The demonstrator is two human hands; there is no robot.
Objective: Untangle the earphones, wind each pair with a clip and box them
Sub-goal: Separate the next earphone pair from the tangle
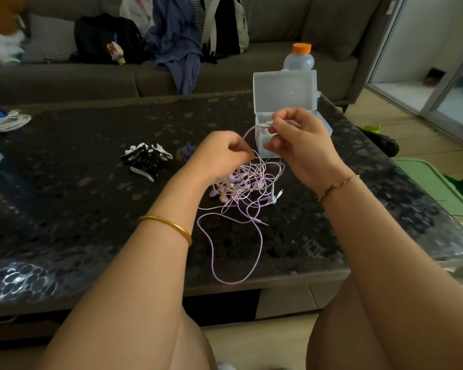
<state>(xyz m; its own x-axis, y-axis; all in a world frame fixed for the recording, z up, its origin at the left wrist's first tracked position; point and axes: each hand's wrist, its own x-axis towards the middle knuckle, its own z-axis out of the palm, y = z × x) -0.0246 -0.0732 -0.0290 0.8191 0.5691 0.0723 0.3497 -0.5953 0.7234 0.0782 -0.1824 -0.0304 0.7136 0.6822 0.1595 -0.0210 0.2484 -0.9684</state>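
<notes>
A tangle of pale purple, pink and white earphones [245, 186] lies on the dark table [91, 209], one long purple loop trailing toward the near edge. My left hand [219, 154] pinches a purple cord just above the tangle. My right hand [301, 141] is raised a little higher and pinches the same cord near its end, so the cord arcs between both hands. Behind my right hand stands a clear plastic box [284, 97] with its lid up. A heap of black and white clips [146, 157] lies to the left of my left hand.
A bottle with an orange cap [299, 57] stands behind the box. A coiled white cable [8, 121] lies at the table's far left. A sofa with bags and clothes [171, 38] is beyond the table. A green lidded bin [433, 185] sits on the floor at right.
</notes>
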